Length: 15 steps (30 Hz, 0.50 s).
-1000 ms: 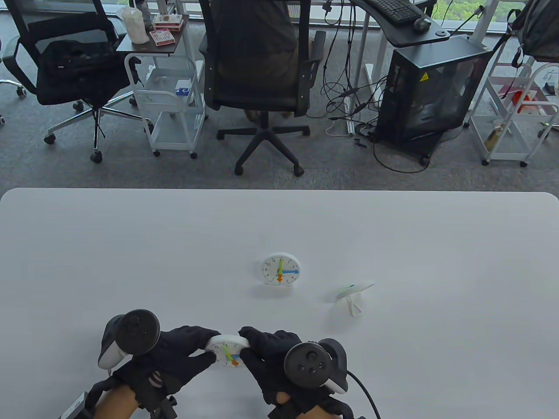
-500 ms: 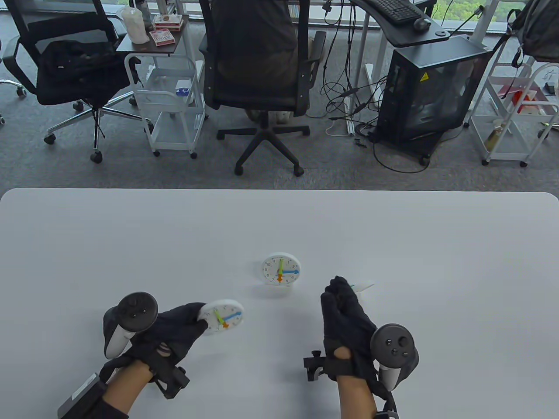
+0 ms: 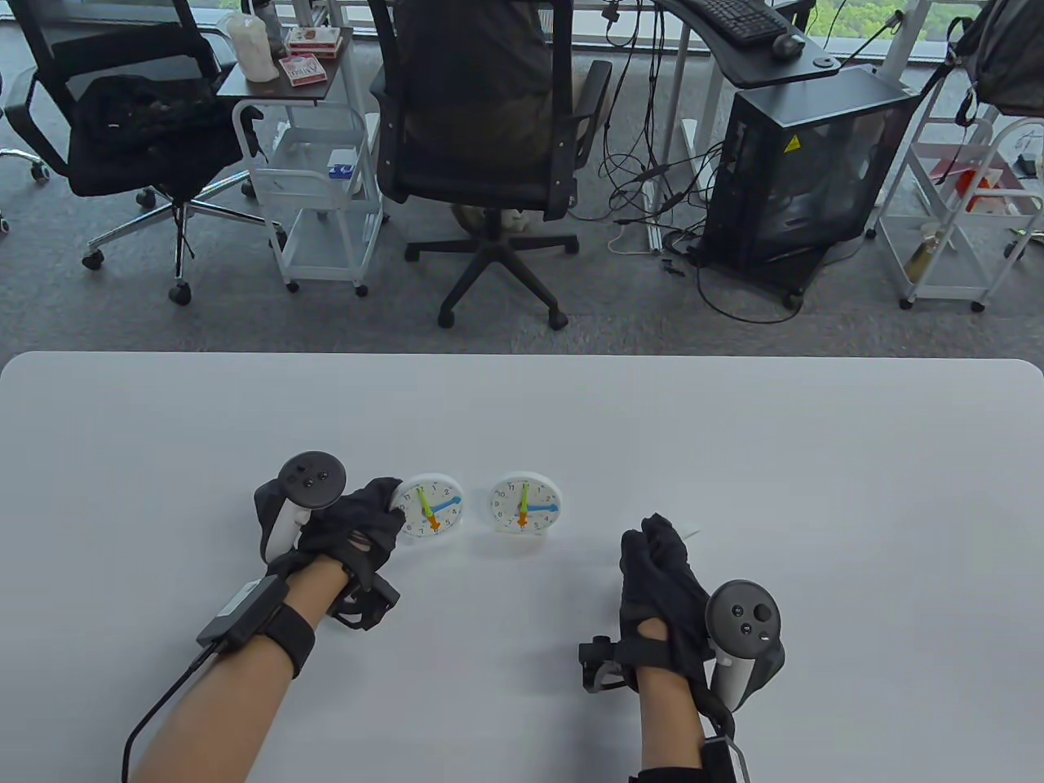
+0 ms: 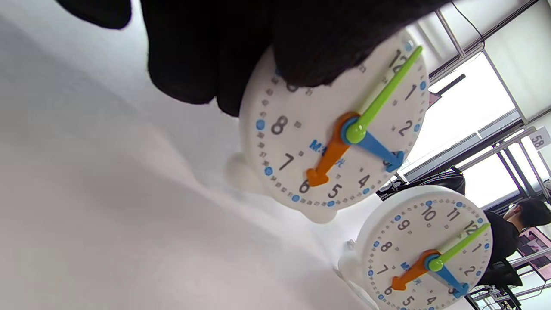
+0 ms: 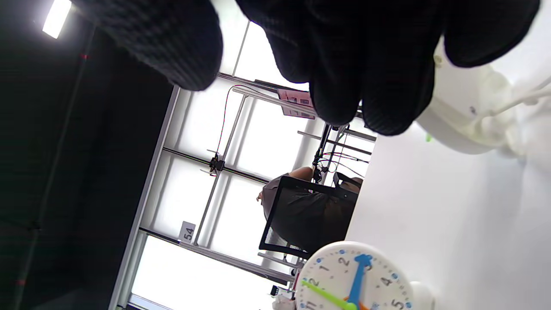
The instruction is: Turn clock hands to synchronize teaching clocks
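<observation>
Left hand [image 3: 351, 522] carried its white plastic teaching clock [image 3: 432, 506] away from the tabletop's near edge, now just beside the standing white clock [image 3: 526, 504].

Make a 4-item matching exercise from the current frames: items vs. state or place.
Items
1. left-hand clock
2. middle clock
3. third clock
4. right hand

States
A. stands free on the table, touched by no hand
B. held at its left edge by the left hand
C. reaches toward the third clock
D. face turned away, back and wire stand showing in the right wrist view

Pairs: 1-B, 2-A, 3-D, 4-C
</observation>
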Each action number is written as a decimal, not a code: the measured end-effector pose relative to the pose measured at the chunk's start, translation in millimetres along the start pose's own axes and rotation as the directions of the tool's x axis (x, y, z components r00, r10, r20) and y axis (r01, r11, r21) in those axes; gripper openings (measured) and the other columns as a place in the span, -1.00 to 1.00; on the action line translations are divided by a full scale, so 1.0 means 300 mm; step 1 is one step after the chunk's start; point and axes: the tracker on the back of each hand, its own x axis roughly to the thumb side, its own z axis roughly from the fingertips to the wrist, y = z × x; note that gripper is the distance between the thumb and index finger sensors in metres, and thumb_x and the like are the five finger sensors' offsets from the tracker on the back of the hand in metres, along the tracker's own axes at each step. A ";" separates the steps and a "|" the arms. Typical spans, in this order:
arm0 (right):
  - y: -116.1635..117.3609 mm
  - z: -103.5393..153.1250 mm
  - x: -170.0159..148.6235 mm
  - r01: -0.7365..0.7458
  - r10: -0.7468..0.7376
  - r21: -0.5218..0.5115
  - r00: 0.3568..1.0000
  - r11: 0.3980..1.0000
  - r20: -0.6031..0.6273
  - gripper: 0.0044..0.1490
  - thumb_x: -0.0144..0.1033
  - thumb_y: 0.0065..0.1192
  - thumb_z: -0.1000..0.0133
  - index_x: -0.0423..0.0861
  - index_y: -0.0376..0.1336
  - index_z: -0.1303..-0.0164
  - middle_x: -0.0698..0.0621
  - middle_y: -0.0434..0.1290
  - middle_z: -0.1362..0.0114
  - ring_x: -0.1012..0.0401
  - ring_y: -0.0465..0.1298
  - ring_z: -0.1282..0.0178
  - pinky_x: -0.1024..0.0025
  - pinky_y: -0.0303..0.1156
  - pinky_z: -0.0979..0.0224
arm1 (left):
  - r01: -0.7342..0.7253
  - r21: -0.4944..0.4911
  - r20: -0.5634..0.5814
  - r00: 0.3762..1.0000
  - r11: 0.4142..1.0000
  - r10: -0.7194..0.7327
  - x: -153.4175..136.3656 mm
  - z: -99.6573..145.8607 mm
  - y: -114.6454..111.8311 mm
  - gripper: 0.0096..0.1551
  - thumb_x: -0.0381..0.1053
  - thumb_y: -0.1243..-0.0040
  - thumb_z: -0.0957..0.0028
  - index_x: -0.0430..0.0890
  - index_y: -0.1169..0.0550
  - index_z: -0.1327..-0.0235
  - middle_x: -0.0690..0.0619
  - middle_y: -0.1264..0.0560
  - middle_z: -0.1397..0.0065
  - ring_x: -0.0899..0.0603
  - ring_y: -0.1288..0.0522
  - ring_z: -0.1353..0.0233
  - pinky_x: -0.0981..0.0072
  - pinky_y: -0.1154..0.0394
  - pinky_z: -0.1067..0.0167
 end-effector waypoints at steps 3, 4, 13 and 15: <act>0.003 -0.006 -0.006 0.008 -0.008 -0.005 1.000 1.000 -0.012 -0.09 0.09 0.16 -0.18 -0.39 0.20 -0.45 -0.25 0.46 -0.35 -0.20 0.58 -0.19 -0.31 0.36 -0.23 | 0.005 -0.043 0.001 1.000 0.999 -0.005 0.003 -0.031 -0.018 -0.46 -0.08 -0.30 -0.04 0.04 -0.50 -0.34 -0.14 -0.62 -0.37 -0.44 -0.57 -0.29 -0.53 -0.26 -0.25; 0.004 -0.006 -0.006 0.009 -0.009 -0.006 1.000 1.000 -0.014 -0.09 0.09 0.16 -0.18 -0.39 0.20 -0.45 -0.25 0.46 -0.35 -0.20 0.58 -0.19 -0.31 0.35 -0.23 | -0.003 -0.042 0.007 1.000 0.999 0.004 0.006 -0.038 -0.021 -0.47 -0.08 -0.30 -0.04 0.04 -0.51 -0.34 -0.14 -0.62 -0.38 -0.44 -0.57 -0.30 -0.53 -0.26 -0.25; 0.017 -0.005 -0.005 -0.015 0.016 0.017 1.000 1.000 -0.012 -0.09 0.10 0.16 -0.18 -0.39 0.20 -0.45 -0.25 0.46 -0.35 -0.19 0.58 -0.20 -0.30 0.36 -0.24 | 0.047 -0.057 0.024 0.999 0.997 -0.046 0.048 -0.061 -0.041 -0.43 -0.07 -0.27 -0.07 0.04 -0.47 -0.40 -0.18 -0.59 -0.42 -0.47 -0.52 -0.34 -0.52 -0.25 -0.25; 0.017 -0.007 -0.007 -0.017 0.017 0.013 1.000 1.000 -0.010 -0.09 0.10 0.16 -0.18 -0.39 0.20 -0.45 -0.25 0.46 -0.35 -0.19 0.58 -0.20 -0.30 0.36 -0.23 | 0.052 -0.061 0.009 0.999 0.997 -0.051 0.044 -0.053 -0.043 -0.29 0.00 -0.30 -0.07 -0.01 -0.35 -0.51 -0.23 -0.51 -0.50 -0.50 -0.46 -0.40 -0.54 -0.20 -0.26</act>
